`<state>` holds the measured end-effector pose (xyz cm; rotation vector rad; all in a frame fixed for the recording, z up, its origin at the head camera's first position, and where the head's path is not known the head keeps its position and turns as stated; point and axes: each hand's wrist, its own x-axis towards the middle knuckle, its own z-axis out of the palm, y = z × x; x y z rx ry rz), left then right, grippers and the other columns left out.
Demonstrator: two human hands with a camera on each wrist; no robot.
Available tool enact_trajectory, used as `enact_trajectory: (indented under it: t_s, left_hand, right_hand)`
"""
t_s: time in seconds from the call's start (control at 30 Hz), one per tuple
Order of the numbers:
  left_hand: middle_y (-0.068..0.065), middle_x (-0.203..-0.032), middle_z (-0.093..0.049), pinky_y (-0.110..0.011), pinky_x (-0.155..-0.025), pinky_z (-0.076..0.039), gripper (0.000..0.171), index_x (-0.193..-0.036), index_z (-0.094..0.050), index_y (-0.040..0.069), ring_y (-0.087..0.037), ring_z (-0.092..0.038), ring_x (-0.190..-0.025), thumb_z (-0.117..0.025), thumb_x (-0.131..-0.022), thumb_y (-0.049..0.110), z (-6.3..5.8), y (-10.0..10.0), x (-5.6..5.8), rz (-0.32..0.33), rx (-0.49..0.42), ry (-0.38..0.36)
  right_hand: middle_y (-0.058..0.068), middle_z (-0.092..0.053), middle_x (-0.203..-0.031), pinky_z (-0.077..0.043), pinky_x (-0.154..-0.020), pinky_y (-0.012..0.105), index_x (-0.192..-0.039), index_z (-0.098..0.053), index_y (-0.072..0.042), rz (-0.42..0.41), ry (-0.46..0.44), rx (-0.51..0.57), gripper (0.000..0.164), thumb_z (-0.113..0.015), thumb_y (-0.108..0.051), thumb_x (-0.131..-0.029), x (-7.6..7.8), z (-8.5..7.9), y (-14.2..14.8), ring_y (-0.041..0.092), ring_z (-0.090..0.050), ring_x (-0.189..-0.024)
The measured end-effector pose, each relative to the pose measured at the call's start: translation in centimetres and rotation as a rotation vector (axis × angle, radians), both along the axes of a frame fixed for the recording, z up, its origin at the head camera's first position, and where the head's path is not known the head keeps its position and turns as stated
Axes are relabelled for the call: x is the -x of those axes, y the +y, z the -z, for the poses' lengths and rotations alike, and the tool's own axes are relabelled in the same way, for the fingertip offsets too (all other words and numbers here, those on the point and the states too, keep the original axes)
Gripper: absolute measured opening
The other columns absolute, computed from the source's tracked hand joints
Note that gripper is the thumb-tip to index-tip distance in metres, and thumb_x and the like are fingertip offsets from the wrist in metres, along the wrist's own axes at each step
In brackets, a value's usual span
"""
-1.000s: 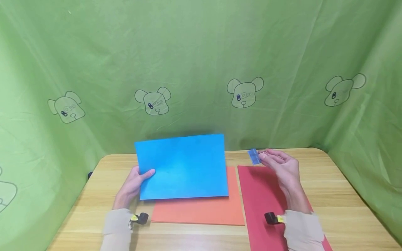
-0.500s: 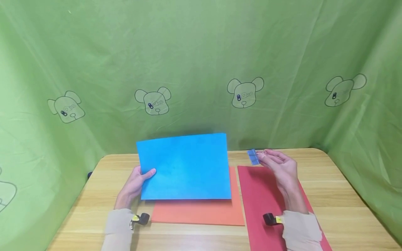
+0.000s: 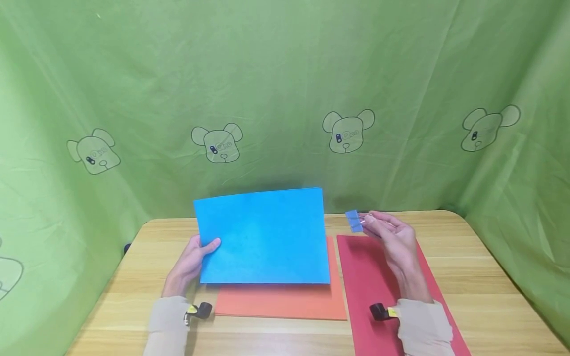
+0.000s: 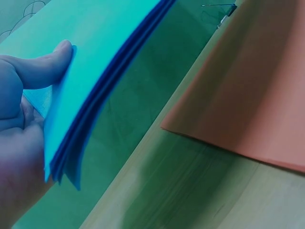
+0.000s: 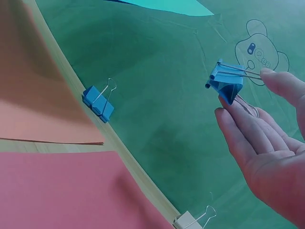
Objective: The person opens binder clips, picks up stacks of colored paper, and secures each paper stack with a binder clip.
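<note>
My left hand (image 3: 189,259) grips a stack of blue paper (image 3: 264,237) at its left edge, thumb on the front. In the left wrist view, several layers of the stack fan apart slightly at the lower corner. It is raised and tilted above the orange paper (image 3: 285,301). To its right, my right hand (image 3: 394,242) pinches a blue binder clip (image 5: 228,81) by its wire handles, thumb on one handle and fingers at the other. The clip's mouth points left toward the stack, apart from it. Red paper (image 3: 367,277) lies under the right forearm.
In the right wrist view, a second blue binder clip (image 5: 98,103) and a white binder clip (image 5: 188,221) sit at the far edge of the wooden table (image 3: 463,277). Behind the table hangs a green curtain (image 3: 285,89) with printed bear heads.
My right hand has moved a little left with the binder clip, whose handles now show more. The blue paper stack has shifted slightly right, in my left hand's grip.
</note>
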<state>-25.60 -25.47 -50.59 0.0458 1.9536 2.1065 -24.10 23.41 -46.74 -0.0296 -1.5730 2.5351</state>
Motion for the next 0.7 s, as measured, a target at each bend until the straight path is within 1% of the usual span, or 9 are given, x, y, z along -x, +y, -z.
enact_trajectory:
  t_s: [0.17,0.33,0.4,0.6,0.7]
  left_hand:
    - [-0.003,-0.106,-0.072,-0.038,-0.089,-0.057,0.037,-0.136,-0.047,-0.004,-0.020,-0.071,-0.098,-0.056,-0.106,0.016,0.08,-0.02,-0.02,0.005,0.001,-0.010]
    - [-0.003,-0.102,-0.073,-0.038,-0.087,-0.058,0.032,-0.132,-0.050,-0.001,-0.020,-0.072,-0.095,-0.056,-0.106,0.015,-0.03,0.12,-0.07,-0.017,-0.005,-0.036]
    - [-0.003,-0.101,-0.073,-0.038,-0.087,-0.058,0.031,-0.132,-0.049,-0.001,-0.019,-0.072,-0.094,-0.056,-0.106,0.014,-0.07,0.18,-0.11,-0.023,-0.008,-0.044]
    - [-0.004,-0.105,-0.071,-0.038,-0.091,-0.056,0.037,-0.138,-0.046,-0.003,-0.019,-0.070,-0.099,-0.055,-0.106,0.015,-0.12,0.32,-0.11,-0.023,-0.003,-0.043]
    - [-0.004,-0.105,-0.071,-0.039,-0.092,-0.056,0.036,-0.136,-0.047,-0.002,-0.020,-0.070,-0.099,-0.055,-0.106,0.015,-0.13,0.41,-0.10,-0.021,-0.010,-0.043]
  right_hand:
    - [0.012,-0.078,-0.101,-0.057,-0.086,0.038,-0.108,-0.071,0.002,-0.014,0.005,0.022,0.018,-0.075,0.003,-0.091,0.04,0.10,-0.13,0.020,-0.077,-0.087]
    - [0.011,-0.078,-0.105,-0.058,-0.088,0.038,-0.107,-0.073,0.001,-0.033,0.014,-0.002,0.013,-0.073,-0.001,-0.094,0.16,0.19,-0.41,0.020,-0.077,-0.089]
    - [0.011,-0.077,-0.105,-0.058,-0.088,0.037,-0.106,-0.073,0.001,-0.046,0.015,0.006,0.012,-0.073,-0.001,-0.094,0.20,0.25,-0.47,0.020,-0.077,-0.090]
    - [0.014,-0.077,-0.106,-0.057,-0.088,0.037,-0.104,-0.073,0.002,-0.095,0.026,0.103,0.010,-0.068,0.004,-0.096,0.26,0.51,-0.42,0.020,-0.076,-0.090]
    - [0.014,-0.077,-0.106,-0.057,-0.088,0.038,-0.104,-0.074,0.002,-0.111,0.025,0.152,0.011,-0.066,0.006,-0.097,0.27,0.60,-0.45,0.021,-0.077,-0.090]
